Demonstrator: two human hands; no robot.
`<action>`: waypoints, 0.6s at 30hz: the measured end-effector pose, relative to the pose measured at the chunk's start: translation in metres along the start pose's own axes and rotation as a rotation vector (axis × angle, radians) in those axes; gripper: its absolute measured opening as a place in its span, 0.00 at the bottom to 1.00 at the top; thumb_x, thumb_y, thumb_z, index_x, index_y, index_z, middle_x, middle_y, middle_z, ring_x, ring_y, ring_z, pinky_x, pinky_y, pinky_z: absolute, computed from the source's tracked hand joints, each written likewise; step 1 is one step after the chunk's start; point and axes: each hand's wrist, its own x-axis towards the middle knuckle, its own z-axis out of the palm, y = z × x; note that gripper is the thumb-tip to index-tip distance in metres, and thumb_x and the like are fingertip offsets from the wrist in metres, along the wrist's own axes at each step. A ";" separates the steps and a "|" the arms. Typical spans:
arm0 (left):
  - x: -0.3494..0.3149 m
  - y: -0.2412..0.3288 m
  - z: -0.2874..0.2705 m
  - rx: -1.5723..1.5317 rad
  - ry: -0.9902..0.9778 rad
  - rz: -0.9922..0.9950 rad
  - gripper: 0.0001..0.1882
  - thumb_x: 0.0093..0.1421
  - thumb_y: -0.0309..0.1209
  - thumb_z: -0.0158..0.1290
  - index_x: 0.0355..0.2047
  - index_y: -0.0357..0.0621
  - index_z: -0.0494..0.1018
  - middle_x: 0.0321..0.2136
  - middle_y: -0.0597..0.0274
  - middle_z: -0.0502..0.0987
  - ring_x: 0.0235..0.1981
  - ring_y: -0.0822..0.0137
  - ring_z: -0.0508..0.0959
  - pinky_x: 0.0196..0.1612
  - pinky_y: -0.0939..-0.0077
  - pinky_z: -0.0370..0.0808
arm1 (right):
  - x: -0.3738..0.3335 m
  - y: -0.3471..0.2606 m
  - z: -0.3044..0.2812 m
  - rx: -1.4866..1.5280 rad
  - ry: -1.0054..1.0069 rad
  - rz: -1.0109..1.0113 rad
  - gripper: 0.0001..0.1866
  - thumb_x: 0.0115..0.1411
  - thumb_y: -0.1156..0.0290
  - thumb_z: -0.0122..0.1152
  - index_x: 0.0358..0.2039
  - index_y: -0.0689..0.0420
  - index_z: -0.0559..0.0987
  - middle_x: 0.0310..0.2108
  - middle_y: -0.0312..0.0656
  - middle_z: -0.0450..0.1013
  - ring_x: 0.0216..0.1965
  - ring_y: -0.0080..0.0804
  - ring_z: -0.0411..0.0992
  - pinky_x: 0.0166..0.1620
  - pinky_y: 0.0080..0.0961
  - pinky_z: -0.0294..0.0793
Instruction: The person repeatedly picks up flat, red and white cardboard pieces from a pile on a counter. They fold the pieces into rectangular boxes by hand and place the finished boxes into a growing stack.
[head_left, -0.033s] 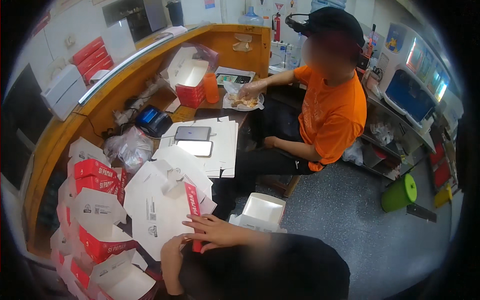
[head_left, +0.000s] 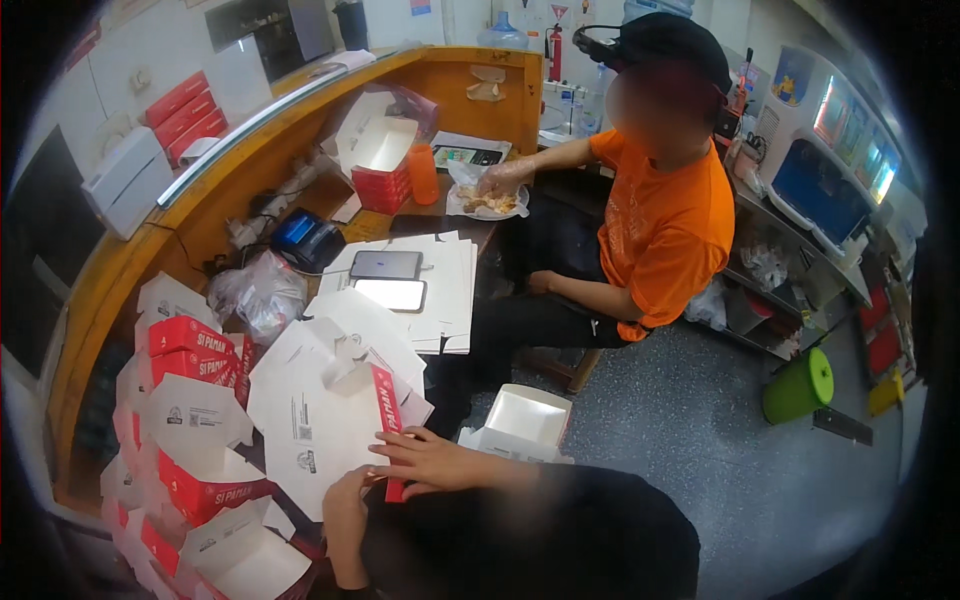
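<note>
A flat, unfolded white cardboard box (head_left: 310,410) with a red side flap (head_left: 385,400) lies on the counter in front of me. My right hand (head_left: 430,460) rests on the lower end of that red flap, fingers spread. My left hand (head_left: 345,505) curls around the near edge of the same box. Both dark sleeves come in from the lower edge.
Folded red-and-white boxes (head_left: 185,400) pile up at the left. Two phones (head_left: 388,280) lie on a stack of flat blanks (head_left: 450,290). A person in an orange shirt (head_left: 665,225) sits by food (head_left: 485,203). An open white box (head_left: 527,415) and a green bucket (head_left: 798,385) stand lower right.
</note>
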 end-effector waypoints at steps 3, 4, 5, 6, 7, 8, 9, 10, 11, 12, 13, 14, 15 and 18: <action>-0.006 -0.002 0.006 0.116 0.013 -0.019 0.06 0.51 0.23 0.46 0.30 0.41 0.71 0.22 0.53 0.74 0.25 0.52 0.72 0.29 0.61 0.66 | -0.005 0.012 0.019 -0.045 -0.093 -0.019 0.21 0.49 0.60 0.57 0.43 0.53 0.69 0.44 0.40 0.64 0.48 0.37 0.60 0.52 0.36 0.55; -0.009 -0.006 0.010 0.157 0.029 0.010 0.06 0.51 0.23 0.46 0.29 0.41 0.71 0.21 0.53 0.73 0.25 0.52 0.71 0.29 0.61 0.66 | -0.004 0.015 0.020 -0.057 -0.137 -0.026 0.19 0.49 0.60 0.57 0.42 0.52 0.70 0.43 0.38 0.65 0.46 0.35 0.61 0.51 0.35 0.56; -0.011 -0.010 0.014 0.199 0.044 0.039 0.05 0.51 0.23 0.45 0.28 0.41 0.70 0.21 0.53 0.72 0.24 0.51 0.71 0.28 0.61 0.65 | -0.001 0.016 0.021 -0.069 -0.182 -0.035 0.18 0.50 0.61 0.57 0.40 0.52 0.70 0.42 0.36 0.66 0.44 0.33 0.62 0.50 0.34 0.57; -0.013 -0.012 0.017 0.194 0.071 0.028 0.04 0.51 0.23 0.45 0.27 0.42 0.70 0.20 0.54 0.72 0.23 0.51 0.71 0.28 0.61 0.65 | 0.001 0.016 0.022 -0.074 -0.186 -0.025 0.16 0.50 0.61 0.57 0.39 0.52 0.71 0.39 0.36 0.67 0.41 0.32 0.62 0.48 0.32 0.58; -0.014 -0.013 0.021 0.190 0.097 0.018 0.04 0.51 0.23 0.45 0.26 0.42 0.70 0.19 0.54 0.72 0.23 0.51 0.70 0.28 0.61 0.65 | 0.003 0.015 0.024 -0.080 -0.190 -0.014 0.15 0.50 0.62 0.57 0.37 0.53 0.72 0.36 0.35 0.67 0.39 0.31 0.63 0.47 0.31 0.59; -0.015 -0.013 0.023 0.189 0.125 0.009 0.04 0.51 0.23 0.45 0.25 0.42 0.70 0.19 0.54 0.71 0.23 0.51 0.70 0.28 0.61 0.65 | 0.005 0.015 0.025 -0.087 -0.191 -0.007 0.13 0.49 0.63 0.57 0.35 0.54 0.72 0.33 0.34 0.68 0.37 0.30 0.63 0.45 0.29 0.60; -0.017 -0.014 0.023 0.190 0.138 -0.022 0.04 0.50 0.23 0.45 0.25 0.42 0.70 0.19 0.54 0.71 0.23 0.51 0.70 0.28 0.61 0.65 | 0.006 0.014 0.026 -0.084 -0.069 -0.004 0.13 0.50 0.63 0.57 0.34 0.54 0.72 0.32 0.34 0.68 0.37 0.30 0.63 0.44 0.28 0.60; -0.018 -0.014 0.022 0.191 0.150 -0.053 0.04 0.50 0.23 0.45 0.25 0.42 0.70 0.19 0.54 0.71 0.23 0.51 0.70 0.28 0.61 0.65 | 0.006 0.011 0.026 -0.080 0.054 0.000 0.12 0.50 0.64 0.57 0.34 0.54 0.72 0.30 0.34 0.67 0.36 0.29 0.64 0.43 0.27 0.61; -0.019 -0.014 0.022 0.190 0.164 -0.083 0.04 0.49 0.23 0.45 0.25 0.42 0.70 0.19 0.54 0.71 0.23 0.52 0.70 0.28 0.61 0.65 | 0.005 0.008 0.027 -0.077 0.175 0.003 0.11 0.50 0.65 0.57 0.33 0.55 0.72 0.29 0.34 0.67 0.36 0.29 0.64 0.42 0.26 0.61; -0.019 -0.012 0.021 0.187 0.156 -0.104 0.04 0.49 0.23 0.46 0.25 0.42 0.70 0.19 0.54 0.71 0.23 0.52 0.70 0.28 0.61 0.65 | 0.005 0.004 0.028 -0.073 0.193 0.060 0.11 0.50 0.65 0.56 0.33 0.55 0.72 0.29 0.34 0.67 0.36 0.29 0.64 0.43 0.26 0.61; -0.020 -0.010 0.019 0.184 0.147 -0.124 0.04 0.48 0.23 0.46 0.24 0.42 0.70 0.19 0.54 0.71 0.23 0.52 0.70 0.28 0.61 0.65 | 0.005 0.000 0.029 -0.069 0.212 0.117 0.11 0.51 0.65 0.56 0.34 0.55 0.72 0.29 0.34 0.67 0.36 0.29 0.64 0.43 0.27 0.61; -0.020 -0.008 0.018 0.181 0.141 -0.144 0.04 0.47 0.22 0.46 0.24 0.42 0.70 0.19 0.54 0.71 0.23 0.53 0.70 0.28 0.62 0.65 | 0.005 -0.003 0.032 -0.065 0.231 0.171 0.11 0.51 0.65 0.55 0.34 0.55 0.71 0.29 0.35 0.67 0.36 0.29 0.64 0.43 0.27 0.61; -0.019 -0.007 0.019 0.177 0.156 -0.106 0.04 0.46 0.21 0.46 0.24 0.42 0.70 0.19 0.53 0.72 0.23 0.52 0.71 0.28 0.62 0.65 | 0.003 -0.005 0.035 -0.070 0.177 0.164 0.11 0.51 0.65 0.55 0.34 0.56 0.71 0.29 0.36 0.66 0.36 0.30 0.64 0.43 0.28 0.60; -0.020 -0.008 0.021 0.207 0.186 -0.001 0.06 0.42 0.18 0.47 0.23 0.40 0.70 0.20 0.53 0.72 0.23 0.53 0.71 0.27 0.63 0.65 | -0.002 -0.003 0.046 -0.081 0.058 0.081 0.13 0.51 0.64 0.53 0.34 0.58 0.69 0.28 0.39 0.67 0.33 0.33 0.65 0.41 0.28 0.60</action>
